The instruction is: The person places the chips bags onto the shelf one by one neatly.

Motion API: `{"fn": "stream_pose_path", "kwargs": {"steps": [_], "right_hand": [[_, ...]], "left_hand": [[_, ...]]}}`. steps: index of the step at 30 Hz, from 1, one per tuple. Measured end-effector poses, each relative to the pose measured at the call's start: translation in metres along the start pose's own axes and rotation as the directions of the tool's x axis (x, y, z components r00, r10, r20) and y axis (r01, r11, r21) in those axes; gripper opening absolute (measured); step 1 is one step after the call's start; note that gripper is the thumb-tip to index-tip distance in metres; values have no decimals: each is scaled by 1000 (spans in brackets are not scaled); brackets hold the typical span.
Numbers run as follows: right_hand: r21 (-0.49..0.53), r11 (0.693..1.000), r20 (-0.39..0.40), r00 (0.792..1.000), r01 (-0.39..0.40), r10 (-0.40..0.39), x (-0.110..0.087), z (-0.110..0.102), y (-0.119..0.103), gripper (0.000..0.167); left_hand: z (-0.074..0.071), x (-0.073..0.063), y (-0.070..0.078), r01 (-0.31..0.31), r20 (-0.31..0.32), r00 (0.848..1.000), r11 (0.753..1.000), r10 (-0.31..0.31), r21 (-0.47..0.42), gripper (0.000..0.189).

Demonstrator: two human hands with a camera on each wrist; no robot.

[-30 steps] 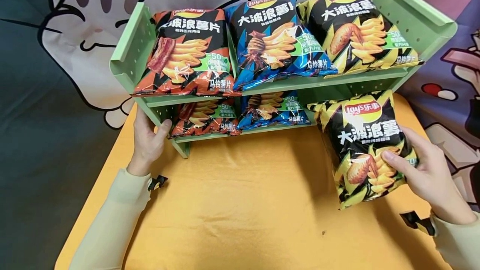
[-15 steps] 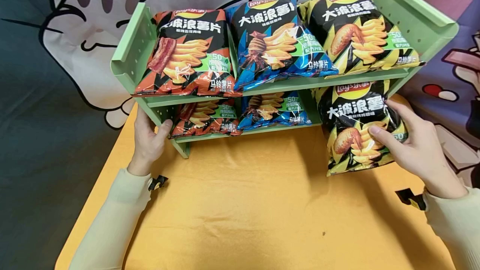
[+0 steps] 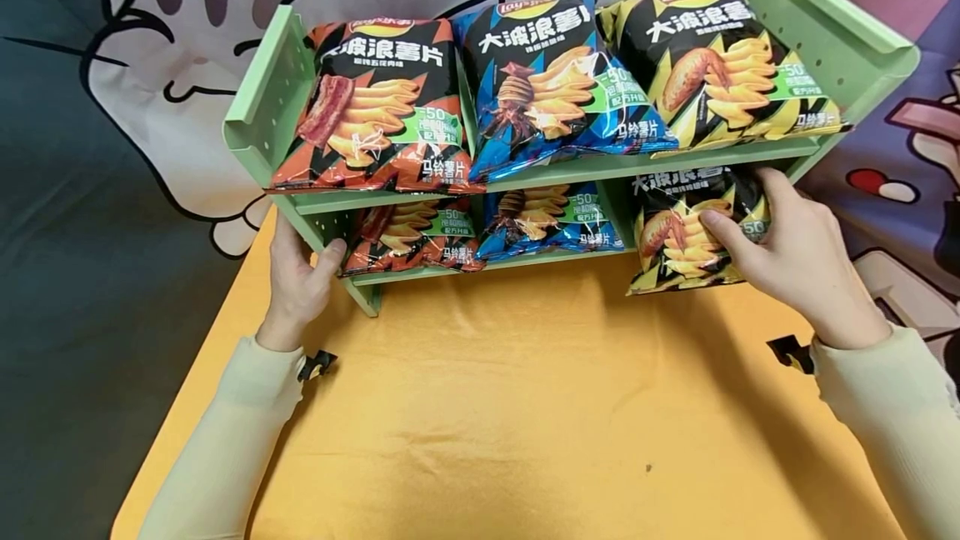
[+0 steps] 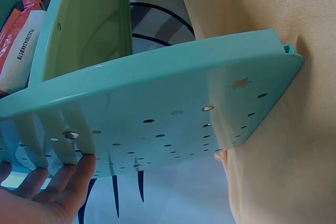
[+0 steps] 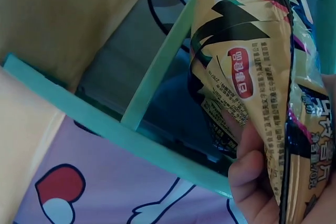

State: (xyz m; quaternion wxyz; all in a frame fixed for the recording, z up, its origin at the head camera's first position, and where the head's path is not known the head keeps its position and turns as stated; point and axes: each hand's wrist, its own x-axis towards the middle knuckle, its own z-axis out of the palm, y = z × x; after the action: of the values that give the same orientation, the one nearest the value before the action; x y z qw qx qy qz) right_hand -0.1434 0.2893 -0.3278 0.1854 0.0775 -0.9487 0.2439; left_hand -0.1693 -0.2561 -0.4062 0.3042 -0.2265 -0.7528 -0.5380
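A green two-tier shelf rack [image 3: 585,167] stands on the table. My left hand [image 3: 296,277] holds its left side panel at the lower tier, thumb at the front edge; in the left wrist view the fingers [image 4: 73,182] lie against the outer face. My right hand [image 3: 798,257] grips a yellow-and-black bag of potato chips [image 3: 686,232] by its right side, at the right end of the lower tier. That bag's top is hidden under the upper shelf. In the right wrist view curled fingers [image 5: 247,169] press its back.
Red [image 3: 378,107], blue [image 3: 558,90] and yellow [image 3: 723,69] chip bags lie side by side on the upper tier. Below them are another red bag [image 3: 416,236] and blue bag [image 3: 551,219]. An orange-yellow cloth [image 3: 480,407] covers the table; a printed curtain hangs behind.
My right hand has carried the yellow-and-black chip bag up and leftward, and its top has gone in beneath the upper shelf. The left hand stays on the side panel.
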Motion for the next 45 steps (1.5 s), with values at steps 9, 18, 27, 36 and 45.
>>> {"fn": "stream_pose_path", "kwargs": {"steps": [9, 18, 27, 36, 45], "right_hand": [[-41, 999, -9, 1000, 11, -11, 24, 9, -7, 65], [-296, 942, -146, 967, 157, -207, 39, 25, -22, 38], [-311, 935, -137, 965, 171, -222, 54, 40, -20, 32], [-244, 966, 20, 996, 87, -84, 63, 42, -21, 43], [-275, 961, 228, 972, 9, 56, 69, 40, -18, 54]], "left_hand": [[0, 0, 1, 2, -4, 1000, 1000, -2, 14, 74], [-2, 0, 1, 8, -5, 1000, 1000, -8, 21, 74], [-2, -1, 1, 8, 16, 1000, 1000, -8, -8, 76], [-3, 0, 1, 6, 2, 1000, 1000, -6, 19, 74], [-2, 1, -1, 18, 8, 1000, 1000, -18, 21, 73]]}}
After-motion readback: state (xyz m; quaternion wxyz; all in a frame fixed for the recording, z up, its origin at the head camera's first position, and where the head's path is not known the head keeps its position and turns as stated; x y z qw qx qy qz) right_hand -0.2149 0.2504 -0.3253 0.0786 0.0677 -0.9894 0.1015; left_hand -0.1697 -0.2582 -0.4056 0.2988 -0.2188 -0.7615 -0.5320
